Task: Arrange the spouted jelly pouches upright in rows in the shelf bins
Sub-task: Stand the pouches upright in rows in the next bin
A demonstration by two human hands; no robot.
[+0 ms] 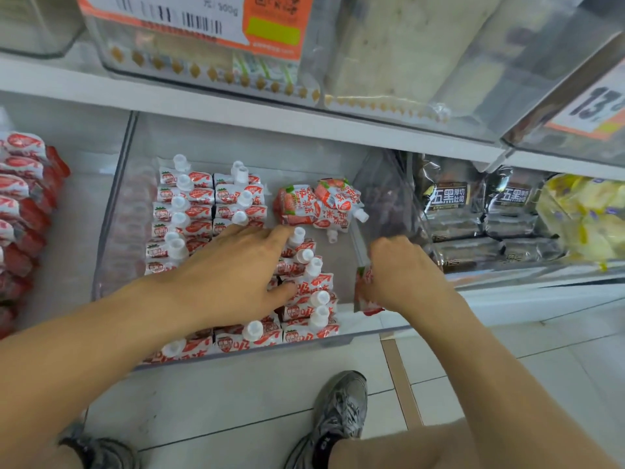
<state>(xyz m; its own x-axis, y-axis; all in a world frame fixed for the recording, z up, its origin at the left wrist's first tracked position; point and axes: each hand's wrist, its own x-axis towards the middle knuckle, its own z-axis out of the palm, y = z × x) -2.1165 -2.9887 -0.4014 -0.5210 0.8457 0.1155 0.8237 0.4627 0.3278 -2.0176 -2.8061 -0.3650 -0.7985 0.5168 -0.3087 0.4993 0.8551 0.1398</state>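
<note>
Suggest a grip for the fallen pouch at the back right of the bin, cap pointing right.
Probably best to pinch that fallen pouch at the neck just under its white cap, coming from above and the front right. It lies flat across another fallen pouch, so its faces give little purchase, while the cap juts clear toward the bin wall.

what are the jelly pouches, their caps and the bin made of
Jelly pouches: likely soft printed plastic film, glossy and creased. Caps: white, matte, probably hard moulded plastic. Bin: clear rigid plastic, perhaps acrylic; see-through wall with reflections.
</note>
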